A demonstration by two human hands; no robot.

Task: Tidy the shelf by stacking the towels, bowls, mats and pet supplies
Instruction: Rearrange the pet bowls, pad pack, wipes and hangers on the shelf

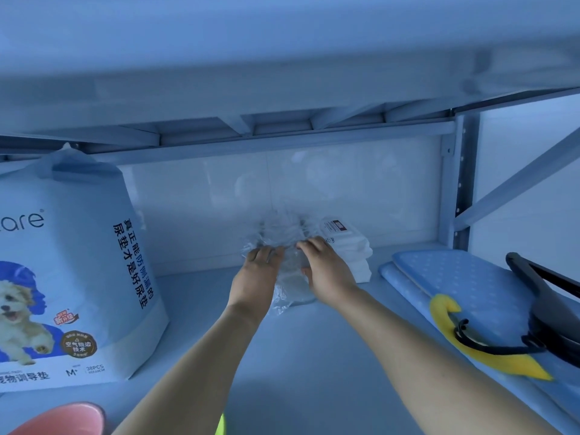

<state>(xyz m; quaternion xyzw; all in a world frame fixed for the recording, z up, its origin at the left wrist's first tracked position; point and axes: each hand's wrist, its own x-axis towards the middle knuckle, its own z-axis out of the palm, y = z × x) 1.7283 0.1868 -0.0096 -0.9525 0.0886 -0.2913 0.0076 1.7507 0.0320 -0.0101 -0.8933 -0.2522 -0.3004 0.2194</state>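
A crinkled clear plastic package (284, 233) with something white inside lies at the back middle of the shelf (301, 356). My left hand (259, 271) rests on its left side and my right hand (326, 268) on its right side, fingers curled over the plastic. Just right of it stands a stack of white folded towels or wipes packs (351, 246), the top one labelled. A big pet pad bag (72, 277) with a dog picture stands at the left. Two blue dotted mats (464, 277) lie stacked at the right.
A yellow and black tool (489, 346) lies on the mats, with a black handled object (549, 296) beside it. A pink bowl rim (62, 419) shows at the bottom left. The upper shelf (282, 89) hangs low overhead. A metal upright (461, 183) stands at the right.
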